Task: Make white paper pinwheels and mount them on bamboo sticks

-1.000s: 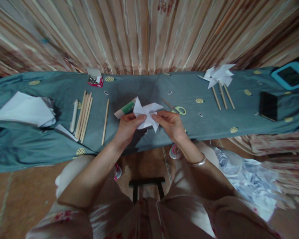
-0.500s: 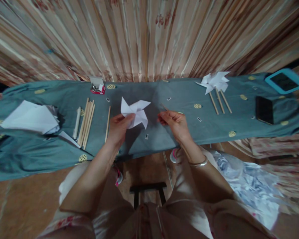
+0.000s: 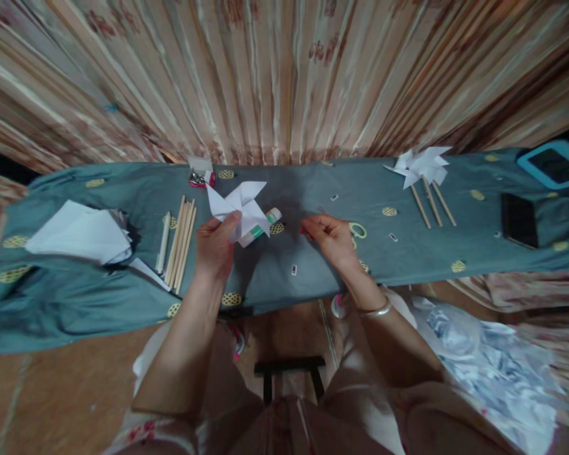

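Since the earlier frame, the left hand [image 3: 215, 245] had moved leftward, away from the right hand [image 3: 330, 237], pinching a paper pinwheel [image 3: 247, 212] between thumb and fingers over the tabletop [image 3: 268, 278]. The right hand's fingertips were drawn together beside the scissors [image 3: 363, 228], their contents indiscernible; farther right lay 3 sticks [image 3: 431, 201].

The cloth-covered table [image 3: 308, 249] bears sticks [image 3: 179, 246], paper [image 3: 80, 235] and scissors [image 3: 360, 231].

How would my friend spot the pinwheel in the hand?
Find the long blue-green cloth, then the left hand above it. That hand pinches a white paper pinwheel. Unlike the other pinwheels, lying with wooden sticks at the right, it shows no stick.
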Demonstrator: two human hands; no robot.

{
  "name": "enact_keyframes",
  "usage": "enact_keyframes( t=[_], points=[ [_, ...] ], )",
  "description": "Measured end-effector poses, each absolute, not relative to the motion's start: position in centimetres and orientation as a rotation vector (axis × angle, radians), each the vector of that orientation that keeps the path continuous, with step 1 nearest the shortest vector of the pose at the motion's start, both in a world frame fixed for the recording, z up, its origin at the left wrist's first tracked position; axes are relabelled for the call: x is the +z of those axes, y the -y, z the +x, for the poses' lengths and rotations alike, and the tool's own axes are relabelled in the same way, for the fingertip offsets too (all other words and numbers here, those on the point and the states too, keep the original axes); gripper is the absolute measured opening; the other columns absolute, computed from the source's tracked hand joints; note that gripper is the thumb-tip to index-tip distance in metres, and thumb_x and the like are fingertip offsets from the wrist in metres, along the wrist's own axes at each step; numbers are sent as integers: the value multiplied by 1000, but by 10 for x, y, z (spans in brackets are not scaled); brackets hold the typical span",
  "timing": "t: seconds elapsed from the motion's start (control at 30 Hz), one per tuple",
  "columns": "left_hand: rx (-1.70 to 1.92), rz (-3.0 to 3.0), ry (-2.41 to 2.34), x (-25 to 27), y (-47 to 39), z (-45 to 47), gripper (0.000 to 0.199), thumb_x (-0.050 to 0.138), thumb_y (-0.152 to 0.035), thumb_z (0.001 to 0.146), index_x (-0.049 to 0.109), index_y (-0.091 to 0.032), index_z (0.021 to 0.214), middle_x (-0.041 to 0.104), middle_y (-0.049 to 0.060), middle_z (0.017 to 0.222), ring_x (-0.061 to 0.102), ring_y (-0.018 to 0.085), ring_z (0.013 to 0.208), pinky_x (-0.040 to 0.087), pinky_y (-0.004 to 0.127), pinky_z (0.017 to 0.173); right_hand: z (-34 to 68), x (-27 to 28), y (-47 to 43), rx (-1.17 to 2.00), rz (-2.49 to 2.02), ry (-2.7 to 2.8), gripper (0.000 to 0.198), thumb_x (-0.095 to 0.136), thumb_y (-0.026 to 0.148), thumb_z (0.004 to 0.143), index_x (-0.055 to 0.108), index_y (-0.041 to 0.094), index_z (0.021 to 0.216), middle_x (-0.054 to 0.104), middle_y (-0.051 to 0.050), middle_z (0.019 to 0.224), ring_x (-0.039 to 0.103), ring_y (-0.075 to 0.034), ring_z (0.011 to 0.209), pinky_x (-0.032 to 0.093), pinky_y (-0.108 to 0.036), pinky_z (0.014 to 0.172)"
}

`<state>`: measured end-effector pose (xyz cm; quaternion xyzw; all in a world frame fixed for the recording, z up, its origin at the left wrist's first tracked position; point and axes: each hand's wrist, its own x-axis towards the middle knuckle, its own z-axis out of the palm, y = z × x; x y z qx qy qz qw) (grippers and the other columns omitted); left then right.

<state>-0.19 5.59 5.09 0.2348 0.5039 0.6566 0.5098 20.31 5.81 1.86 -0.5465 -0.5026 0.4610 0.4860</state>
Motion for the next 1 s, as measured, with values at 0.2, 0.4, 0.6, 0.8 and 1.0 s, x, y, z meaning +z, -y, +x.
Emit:
enact_keyframes(
  t=[0.2,0.4,0.6,0.8,1.0],
  points=[
    [1487,544,-1148,44,-49,3,19,86,-27,52,72,-17,60,69,-2,61,59,9,57,46,21,59,190,11,-62,1117,-1340,1196,30,75,51,70,74,22,74,74,-2,69,63,-16,60,51,-31,63],
    [1491,478,-1114,42,-49,-3,20,87,-25,49,73,-17,60,69,-2,60,59,11,57,45,22,61,184,19,-83,1085,-1273,1096,35,81,52,64,75,21,79,76,-4,74,63,-15,61,53,-32,63],
    [1344,416,-1089,39,-40,9,28,90,-31,44,74,-15,61,71,1,64,60,12,58,45,24,61,166,64,-152,848,-1127,1431,20,69,39,81,76,20,82,76,-3,79,65,-15,68,54,-31,67],
    [1195,450,-1049,34,-28,30,31,90,-35,46,75,-14,64,70,2,63,55,11,56,41,24,58,84,102,-217,538,-1047,2342,19,60,12,85,77,16,90,76,-2,87,67,-17,83,52,-31,78],
    [1077,428,-1032,31,-20,43,35,92,-39,42,71,-15,56,65,1,56,50,10,52,37,24,54,15,92,-222,78,-1083,2887,33,46,5,90,75,9,106,75,-12,111,66,-24,108,48,-35,92]
  ],
)
